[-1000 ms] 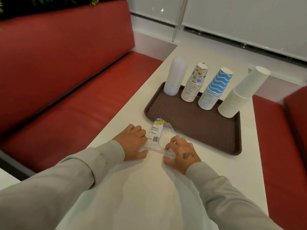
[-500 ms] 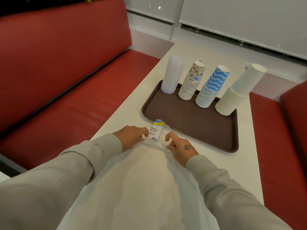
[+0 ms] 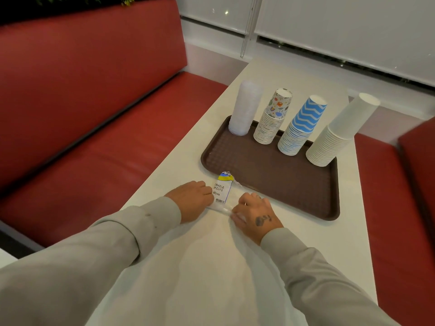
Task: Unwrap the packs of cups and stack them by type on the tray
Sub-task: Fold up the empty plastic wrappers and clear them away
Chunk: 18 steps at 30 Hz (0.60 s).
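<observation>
White table (image 3: 211,267), red bench (image 3: 94,149), tray (image 3: 270,182) of cup stacks (image 3: 297,135), hands (image 3: 191,200) (image 3: 255,214) holding wrapper (image 3: 221,190)

tray (image 3: 270,170): brown textured plastic | wrapper (image 3: 223,194): clear glossy film | table (image 3: 211,267): smooth white | bench (image 3: 94,128): red leatherette

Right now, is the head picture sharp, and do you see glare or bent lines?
Head view: mostly sharp; the wide lens leans the white cups outward; one small glare spot on the white panel; the wrapper label is partly readable, the left hand covering its start; faint shadows on the table near the right hand.
</observation>
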Motion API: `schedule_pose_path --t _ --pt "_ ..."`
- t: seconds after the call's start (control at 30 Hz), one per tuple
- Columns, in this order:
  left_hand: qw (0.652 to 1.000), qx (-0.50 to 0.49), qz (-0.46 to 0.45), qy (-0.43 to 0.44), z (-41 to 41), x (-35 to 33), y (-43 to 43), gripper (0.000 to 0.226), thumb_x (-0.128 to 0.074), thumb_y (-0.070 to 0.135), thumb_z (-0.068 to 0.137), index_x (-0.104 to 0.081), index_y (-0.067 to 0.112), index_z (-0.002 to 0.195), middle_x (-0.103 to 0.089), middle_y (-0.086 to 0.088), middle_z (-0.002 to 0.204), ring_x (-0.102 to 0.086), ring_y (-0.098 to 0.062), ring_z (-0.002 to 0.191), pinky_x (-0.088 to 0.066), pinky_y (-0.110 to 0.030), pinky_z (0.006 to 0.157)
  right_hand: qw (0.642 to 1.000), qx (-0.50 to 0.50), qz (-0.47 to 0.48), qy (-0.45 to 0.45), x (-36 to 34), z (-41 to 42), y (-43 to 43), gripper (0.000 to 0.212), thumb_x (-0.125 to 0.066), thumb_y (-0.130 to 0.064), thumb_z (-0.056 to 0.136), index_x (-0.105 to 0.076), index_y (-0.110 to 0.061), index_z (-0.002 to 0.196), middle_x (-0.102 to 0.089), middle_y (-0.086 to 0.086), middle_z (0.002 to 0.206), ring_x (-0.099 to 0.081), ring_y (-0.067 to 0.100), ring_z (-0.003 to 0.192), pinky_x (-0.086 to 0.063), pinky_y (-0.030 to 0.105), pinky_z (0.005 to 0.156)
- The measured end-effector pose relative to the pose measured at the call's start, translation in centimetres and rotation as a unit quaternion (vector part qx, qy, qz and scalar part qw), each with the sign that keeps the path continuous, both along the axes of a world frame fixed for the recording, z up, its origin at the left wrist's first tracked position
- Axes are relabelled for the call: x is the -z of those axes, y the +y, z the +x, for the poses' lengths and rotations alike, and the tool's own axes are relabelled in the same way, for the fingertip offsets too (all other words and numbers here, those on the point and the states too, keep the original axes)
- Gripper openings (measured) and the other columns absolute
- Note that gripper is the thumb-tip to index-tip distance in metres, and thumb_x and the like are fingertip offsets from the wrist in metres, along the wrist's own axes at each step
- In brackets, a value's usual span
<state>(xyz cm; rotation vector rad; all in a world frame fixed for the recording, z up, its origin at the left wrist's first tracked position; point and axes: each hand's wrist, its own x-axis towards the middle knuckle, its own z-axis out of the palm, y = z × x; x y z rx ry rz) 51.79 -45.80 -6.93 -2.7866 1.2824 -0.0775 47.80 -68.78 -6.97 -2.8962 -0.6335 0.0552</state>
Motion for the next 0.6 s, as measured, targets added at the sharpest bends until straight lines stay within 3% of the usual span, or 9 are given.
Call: schedule_pose_path --t 0.07,0.17,0.2,0.27,0.33,0.53,0.6 --pt "1.0 0.006 -0.026 0.01 0.1 0.5 0.6 0.018 -0.05 0.028 0.076 -0.066 0.02 0.074 -0.062 0.005 0.071 -0.058 -0.02 0.061 -0.046 -0.024 0.054 1.0 -0.012 -0.007 0.006 -0.1 0.5 0.0 0.028 -0.049 -0.029 0.098 -0.074 -0.016 0.095 -0.063 0.002 0.094 -0.055 0.03 0.093 -0.028 0.034 0.075" --pt "0.999 -0.002 -0.036 0.032 0.2 0.0 0.6 0.015 -0.067 0.011 0.077 -0.069 0.019 0.09 -0.067 0.002 0.078 -0.063 -0.023 0.069 -0.049 -0.027 0.06 0.998 0.022 0.017 0.062 -0.6 0.8 -0.3 0.029 -0.042 -0.026 0.106 -0.067 -0.021 0.12 -0.063 0.0 0.111 -0.049 0.024 0.109 -0.03 0.033 0.085" --pt "0.998 -0.015 -0.018 0.061 0.4 -0.2 0.3 0.027 -0.068 0.005 0.08 -0.068 0.019 0.102 -0.069 0.0 0.089 -0.063 -0.024 0.08 -0.049 -0.03 0.069 0.995 0.043 0.051 0.078 -0.6 0.8 -0.3 0.027 -0.044 -0.025 0.105 -0.064 -0.022 0.123 -0.064 0.0 0.109 -0.049 0.023 0.108 -0.033 0.034 0.09" --pt "0.993 -0.068 0.008 0.101 0.7 -0.2 -0.4 0.039 -0.052 0.004 0.092 -0.057 0.022 0.126 -0.063 0.0 0.117 -0.055 -0.024 0.106 -0.039 -0.032 0.092 0.987 0.072 0.102 0.097 -0.7 0.7 -0.3 0.022 -0.047 -0.022 0.104 -0.059 -0.024 0.122 -0.063 -0.002 0.1 -0.048 0.022 0.101 -0.037 0.034 0.093" --pt "0.986 -0.111 0.02 0.126 0.8 -0.4 -0.9 0.045 -0.043 0.003 0.093 -0.051 0.024 0.132 -0.056 0.001 0.127 -0.048 -0.022 0.115 -0.031 -0.031 0.098 0.988 0.067 0.099 0.102 -0.6 0.8 -0.3 0.018 -0.046 -0.02 0.103 -0.06 -0.022 0.115 -0.06 -0.002 0.095 -0.05 0.024 0.098 -0.039 0.035 0.091" --pt "0.976 -0.182 -0.01 0.116 -0.2 -1.2 -1.8 0.043 -0.043 0.002 0.094 -0.053 0.024 0.129 -0.04 -0.001 0.13 -0.035 -0.021 0.099 -0.022 -0.028 0.079 0.996 0.036 0.073 0.038 0.1 0.0 -0.8 0.026 -0.049 -0.03 0.1 -0.07 -0.026 0.113 -0.056 -0.001 0.107 -0.053 0.023 0.098 -0.031 0.031 0.083" --pt "0.985 -0.161 -0.037 0.052 -0.2 -1.2 -1.6 0.042 -0.052 0.002 0.087 -0.058 0.023 0.122 -0.048 -0.001 0.12 -0.044 -0.023 0.104 -0.03 -0.03 0.081 0.996 0.033 0.076 0.015 0.4 -0.3 -1.0 0.023 -0.057 -0.033 0.094 -0.073 -0.026 0.11 -0.055 -0.001 0.108 -0.052 0.022 0.095 -0.03 0.032 0.084"
